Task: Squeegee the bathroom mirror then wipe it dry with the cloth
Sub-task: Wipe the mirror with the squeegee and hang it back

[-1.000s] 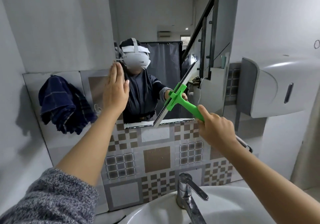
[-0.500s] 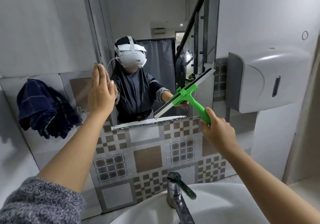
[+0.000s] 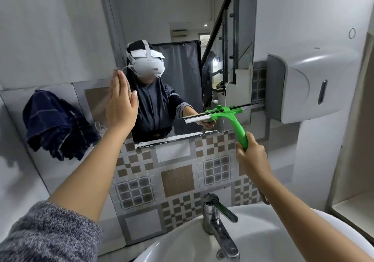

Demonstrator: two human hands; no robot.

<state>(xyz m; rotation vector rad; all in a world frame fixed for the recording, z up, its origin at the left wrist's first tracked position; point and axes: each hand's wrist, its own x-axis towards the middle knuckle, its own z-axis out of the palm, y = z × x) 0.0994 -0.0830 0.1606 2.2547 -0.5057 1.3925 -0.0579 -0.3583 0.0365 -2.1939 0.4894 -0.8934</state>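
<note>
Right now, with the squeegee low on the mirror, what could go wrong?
The squeegee blade's right end sits at the dispenser, so it may knock it or leave that strip wet. The left hand lies flat at the mirror's left edge and could leave prints. The cloth hangs unused.

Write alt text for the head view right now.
The right hand holds a green squeegee level against the lower right of the mirror, while the open left hand is raised flat at its left edge. A dark cloth hangs left; sink below.
</note>
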